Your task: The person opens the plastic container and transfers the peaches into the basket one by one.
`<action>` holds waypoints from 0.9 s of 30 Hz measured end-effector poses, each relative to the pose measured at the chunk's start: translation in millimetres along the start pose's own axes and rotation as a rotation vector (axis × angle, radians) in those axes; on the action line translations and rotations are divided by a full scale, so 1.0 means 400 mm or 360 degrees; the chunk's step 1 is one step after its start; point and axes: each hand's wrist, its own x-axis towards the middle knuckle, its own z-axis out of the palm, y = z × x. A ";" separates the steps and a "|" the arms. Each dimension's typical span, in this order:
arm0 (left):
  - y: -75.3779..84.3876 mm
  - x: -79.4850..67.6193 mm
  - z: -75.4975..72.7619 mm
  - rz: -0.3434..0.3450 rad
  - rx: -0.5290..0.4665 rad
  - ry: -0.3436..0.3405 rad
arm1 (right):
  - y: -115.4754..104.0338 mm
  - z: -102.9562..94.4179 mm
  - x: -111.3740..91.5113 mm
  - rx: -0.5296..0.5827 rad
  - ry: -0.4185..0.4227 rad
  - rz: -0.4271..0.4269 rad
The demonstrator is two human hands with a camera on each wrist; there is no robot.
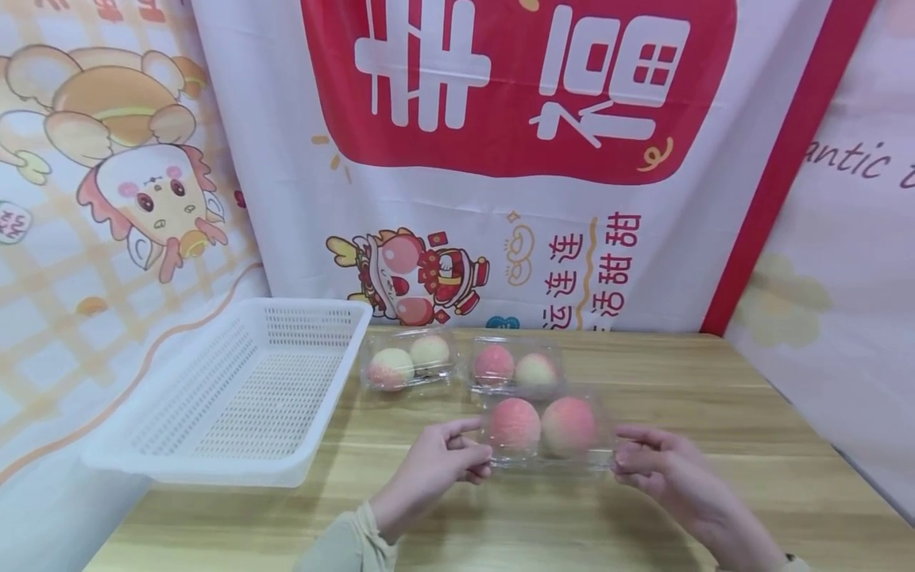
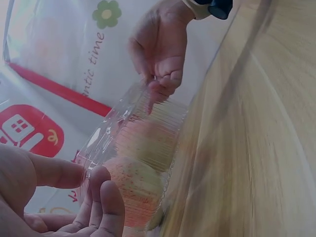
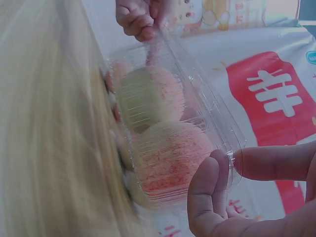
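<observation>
A clear plastic clamshell box [image 1: 549, 462] holds two pink and pale-green peaches [image 1: 569, 427] side by side. My left hand [image 1: 438, 462] pinches the rim at its left end between thumb and fingers. At the right end, my right hand [image 1: 665, 467] grips the rim the same way. In the left wrist view, the box [image 2: 106, 129] is tilted close over the wooden table. The right wrist view shows thumb and fingertips of my right hand [image 3: 222, 197] on the rim's small tab. Behind it are two similar peach boxes, one left [image 1: 409, 367] and one nearer [image 1: 516, 367].
A white perforated plastic basket [image 1: 303, 454] stands on the left of the wooden table [image 1: 715, 413], its inside showing a bare mesh floor. Printed cloths hang around the table, the one at the back [image 1: 457, 187] with large red and white lettering.
</observation>
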 end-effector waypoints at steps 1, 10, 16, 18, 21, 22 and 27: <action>0.000 -0.003 -0.008 0.0000 0.0004 0.0000 | 0.006 0.007 0.003 -0.0004 -0.0009 0.0006; -0.025 -0.037 -0.065 -0.0028 0.0040 -0.0005 | 0.031 0.068 0.027 -0.0133 -0.0023 0.0000; -0.053 -0.051 -0.098 -0.0079 0.0065 -0.0005 | 0.054 0.097 0.041 -0.0167 -0.0029 -0.0020; -0.058 -0.053 -0.106 -0.0090 0.0081 -0.0002 | 0.066 0.100 0.043 -0.0170 -0.0048 -0.0007; -0.062 -0.052 -0.113 -0.0095 0.0116 0.0009 | 0.079 0.100 0.048 -0.0164 -0.0070 0.0022; -0.063 -0.051 -0.114 -0.0095 0.0123 0.0013 | 0.082 0.099 0.050 -0.0160 -0.0071 0.0030; -0.074 -0.043 -0.108 -0.0098 0.0101 0.0030 | 0.092 0.089 0.062 -0.0107 -0.0068 0.0041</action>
